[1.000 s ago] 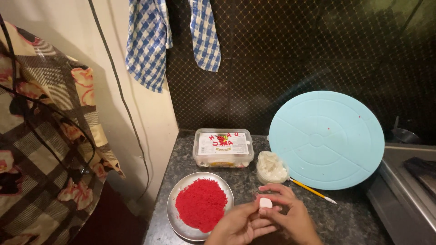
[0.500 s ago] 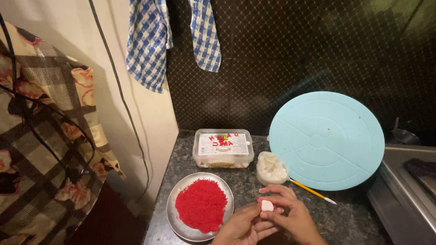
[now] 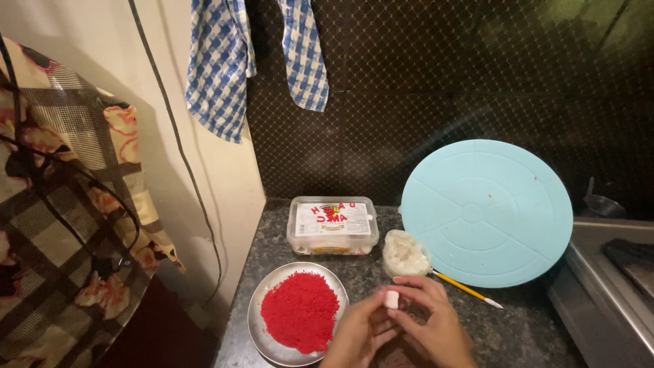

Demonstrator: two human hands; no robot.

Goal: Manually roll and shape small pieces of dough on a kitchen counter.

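Near the desk's front edge, both the left hand (image 3: 360, 332) and the right hand (image 3: 432, 324) pinch a small white lump (image 3: 391, 299) between their fingers, beside the plate (image 3: 262, 337) of red crumbs (image 3: 300, 311), apparently for coating.

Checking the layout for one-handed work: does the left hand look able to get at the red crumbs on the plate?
Probably yes. The left hand is right beside the plate of red crumbs, with nothing between them, though its fingers are now on the small white piece.
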